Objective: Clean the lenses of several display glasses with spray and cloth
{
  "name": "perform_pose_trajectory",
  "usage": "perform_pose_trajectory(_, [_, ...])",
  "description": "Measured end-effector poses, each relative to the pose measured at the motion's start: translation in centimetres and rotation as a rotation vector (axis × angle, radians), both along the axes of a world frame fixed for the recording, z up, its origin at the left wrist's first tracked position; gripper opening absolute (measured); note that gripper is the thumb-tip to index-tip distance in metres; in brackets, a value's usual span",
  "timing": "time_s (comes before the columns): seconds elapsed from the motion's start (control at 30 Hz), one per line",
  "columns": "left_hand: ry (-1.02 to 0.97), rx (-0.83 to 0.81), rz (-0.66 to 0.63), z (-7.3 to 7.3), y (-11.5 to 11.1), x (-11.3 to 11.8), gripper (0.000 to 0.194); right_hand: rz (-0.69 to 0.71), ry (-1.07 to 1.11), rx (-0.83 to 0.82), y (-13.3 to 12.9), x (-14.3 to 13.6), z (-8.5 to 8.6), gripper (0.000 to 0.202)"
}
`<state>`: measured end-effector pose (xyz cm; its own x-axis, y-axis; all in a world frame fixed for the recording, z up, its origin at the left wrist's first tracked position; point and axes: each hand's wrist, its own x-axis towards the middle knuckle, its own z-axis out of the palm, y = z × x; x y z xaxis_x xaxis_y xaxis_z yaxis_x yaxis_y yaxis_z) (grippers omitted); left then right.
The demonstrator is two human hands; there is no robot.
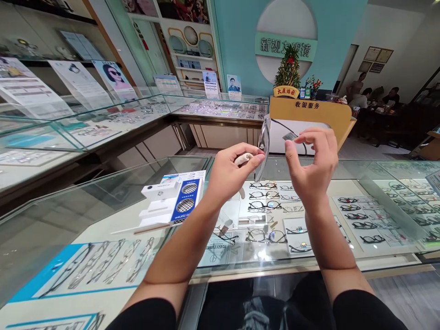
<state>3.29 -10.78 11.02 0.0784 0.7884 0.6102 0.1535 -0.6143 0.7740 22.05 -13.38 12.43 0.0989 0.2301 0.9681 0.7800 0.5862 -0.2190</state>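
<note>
A pair of eyeglasses [263, 145] is held up above the glass counter, with its lenses seen nearly edge-on. My left hand [229, 170] is closed on the front of the frame, thumb and index finger pinching it. A bunched pale cloth [243, 159] is tucked in the same hand's fingers. One dark temple arm reaches back toward my right hand [314, 165] and carries a small grey tag [289, 136]. Thumb and curved fingers of my right hand are apart around the temple's end, close to the tag; whether they touch it I cannot tell.
Below my hands is a glass display counter [220, 270] with several rows of eyeglasses [264, 205]. White and blue boxes [172, 201] stand on its left part. More display cases [137, 114] line the back left. A yellow cashier desk [311, 112] stands ahead; people sit at the far right.
</note>
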Motion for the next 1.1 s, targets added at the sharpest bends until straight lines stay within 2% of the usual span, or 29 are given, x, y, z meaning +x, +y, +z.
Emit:
perform_pose_trajectory(0.1, [-0.017, 0.017, 0.021, 0.1, -0.1, 0.0, 0.033, -0.028, -0.035, 0.049, -0.6, -0.7, -0.2, 0.008])
perform_pose_trajectory(0.27, [0.018, 0.015, 0.000, 0.2, -0.3, -0.1, 0.037, 0.061, -0.046, -0.190, -0.6, -0.6, -0.3, 0.013])
perform_pose_trajectory(0.33, [0.038, 0.010, -0.011, 0.1, -0.4, -0.1, 0.037, 0.065, -0.019, -0.227, -0.4, -0.3, -0.1, 0.018])
perform_pose_trajectory(0.53, [0.079, -0.009, -0.072, -0.1, -0.4, 0.1, 0.038, 0.036, -0.019, -0.247, 0.0, 0.0, -0.1, 0.040])
perform_pose_trajectory(0.77, [0.053, -0.039, -0.060, -0.2, -0.5, 0.5, 0.046, -0.028, -0.068, -0.211, 0.6, -0.4, -0.9, 0.033])
perform_pose_trajectory(0.97, [-0.049, -0.034, 0.005, -0.3, 0.1, 0.2, 0.049, -0.032, -0.137, -0.290, 0.5, 0.2, -0.6, 0.037])
perform_pose_trajectory(1.1, [-0.161, -0.025, 0.036, -0.3, 0.6, -0.1, 0.050, -0.123, -0.202, -0.330, 0.6, 0.3, -0.8, 0.039])
